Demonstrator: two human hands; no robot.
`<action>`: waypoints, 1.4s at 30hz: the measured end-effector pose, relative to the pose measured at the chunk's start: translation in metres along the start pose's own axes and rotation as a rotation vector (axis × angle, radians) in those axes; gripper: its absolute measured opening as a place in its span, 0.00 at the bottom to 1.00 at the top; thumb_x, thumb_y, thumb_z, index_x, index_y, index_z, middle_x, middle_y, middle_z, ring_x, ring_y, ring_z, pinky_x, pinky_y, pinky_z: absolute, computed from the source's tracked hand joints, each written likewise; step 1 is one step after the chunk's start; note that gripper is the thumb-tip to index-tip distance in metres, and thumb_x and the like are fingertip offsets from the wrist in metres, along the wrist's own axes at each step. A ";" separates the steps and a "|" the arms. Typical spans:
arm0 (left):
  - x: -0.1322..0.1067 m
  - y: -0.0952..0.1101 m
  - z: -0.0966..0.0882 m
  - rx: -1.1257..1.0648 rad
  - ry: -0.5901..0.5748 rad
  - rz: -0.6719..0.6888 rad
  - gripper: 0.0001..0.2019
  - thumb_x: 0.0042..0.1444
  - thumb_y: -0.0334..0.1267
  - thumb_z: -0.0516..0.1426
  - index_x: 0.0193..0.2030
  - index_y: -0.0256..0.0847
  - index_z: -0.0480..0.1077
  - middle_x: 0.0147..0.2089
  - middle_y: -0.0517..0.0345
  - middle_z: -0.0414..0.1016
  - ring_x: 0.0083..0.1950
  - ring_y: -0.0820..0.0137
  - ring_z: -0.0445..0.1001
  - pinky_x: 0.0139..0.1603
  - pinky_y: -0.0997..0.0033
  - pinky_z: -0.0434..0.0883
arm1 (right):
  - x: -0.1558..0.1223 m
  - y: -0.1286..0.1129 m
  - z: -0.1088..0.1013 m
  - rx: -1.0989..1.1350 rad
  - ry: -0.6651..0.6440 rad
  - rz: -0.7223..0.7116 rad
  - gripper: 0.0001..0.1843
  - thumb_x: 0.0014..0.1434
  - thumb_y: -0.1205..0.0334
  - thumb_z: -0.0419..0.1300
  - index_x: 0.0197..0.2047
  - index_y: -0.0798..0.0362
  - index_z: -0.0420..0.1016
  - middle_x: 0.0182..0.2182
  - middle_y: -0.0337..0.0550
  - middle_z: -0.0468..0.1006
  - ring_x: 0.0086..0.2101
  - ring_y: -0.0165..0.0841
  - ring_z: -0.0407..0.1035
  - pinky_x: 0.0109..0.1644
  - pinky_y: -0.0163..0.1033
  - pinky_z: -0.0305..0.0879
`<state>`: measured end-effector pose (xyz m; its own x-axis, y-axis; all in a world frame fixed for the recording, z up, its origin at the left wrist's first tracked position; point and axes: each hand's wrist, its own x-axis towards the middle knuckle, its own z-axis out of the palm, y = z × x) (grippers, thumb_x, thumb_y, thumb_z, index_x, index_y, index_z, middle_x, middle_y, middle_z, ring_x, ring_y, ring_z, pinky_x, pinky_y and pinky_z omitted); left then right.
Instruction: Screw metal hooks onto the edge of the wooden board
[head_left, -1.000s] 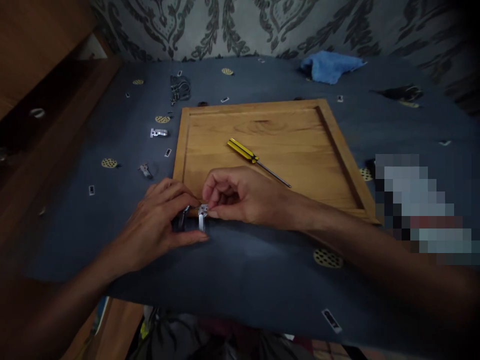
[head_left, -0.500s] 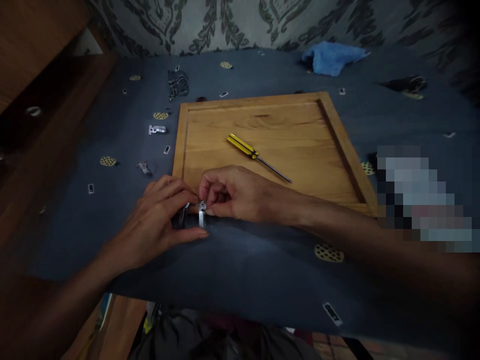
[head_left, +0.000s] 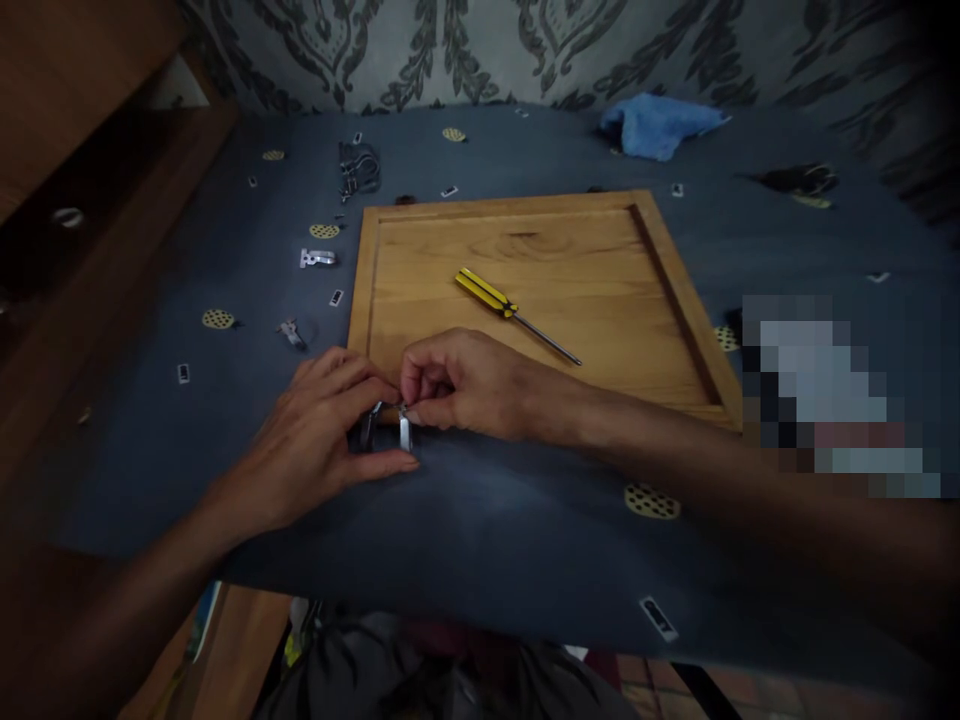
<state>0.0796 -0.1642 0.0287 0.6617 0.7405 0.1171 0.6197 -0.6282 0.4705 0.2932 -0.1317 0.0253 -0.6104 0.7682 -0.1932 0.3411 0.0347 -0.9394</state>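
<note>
A metal cabinet hinge stands at the near left corner of a framed wooden door panel. Around the hinge curves my left hand, fingertips at its far side and thumb below its near end. My right hand pinches at the top of the hinge with thumb and index finger; whatever is between the tips is too small or hidden to name. On the panel, a yellow and black screwdriver lies slanting, its tip to the lower right.
Left of the panel are a loose hinge part and another small metal piece. More dark metal hardware lies farther back. A blue cloth rests near the wall, and a wooden cabinet stands at left.
Both hands stay at the hinge. My right fingertips have shifted slightly and now cover more of its top. The whole view has moved a little.
</note>
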 end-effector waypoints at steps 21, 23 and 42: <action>0.000 0.002 -0.005 0.015 0.009 0.017 0.23 0.64 0.62 0.60 0.51 0.45 0.76 0.50 0.52 0.80 0.53 0.57 0.75 0.53 0.56 0.71 | -0.043 0.039 0.021 -0.539 0.400 -0.559 0.13 0.74 0.64 0.55 0.44 0.56 0.82 0.36 0.46 0.79 0.36 0.33 0.74 0.41 0.36 0.68; 0.000 0.002 -0.005 0.012 0.001 0.015 0.23 0.64 0.62 0.60 0.51 0.46 0.77 0.49 0.52 0.80 0.53 0.56 0.76 0.53 0.55 0.72 | -0.042 0.039 0.022 -0.543 0.398 -0.537 0.13 0.74 0.64 0.56 0.43 0.56 0.82 0.36 0.45 0.79 0.37 0.33 0.74 0.41 0.36 0.68; -0.001 0.001 -0.003 0.010 0.018 0.035 0.23 0.64 0.62 0.60 0.51 0.46 0.76 0.49 0.53 0.79 0.53 0.56 0.75 0.52 0.55 0.71 | -0.036 0.036 0.023 -0.519 0.427 -0.550 0.12 0.73 0.64 0.58 0.44 0.57 0.83 0.35 0.44 0.81 0.35 0.32 0.75 0.40 0.35 0.69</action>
<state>0.0788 -0.1647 0.0319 0.6756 0.7221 0.1489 0.6007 -0.6562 0.4568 0.3113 -0.1729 -0.0076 -0.4990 0.7272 0.4713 0.4231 0.6791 -0.5998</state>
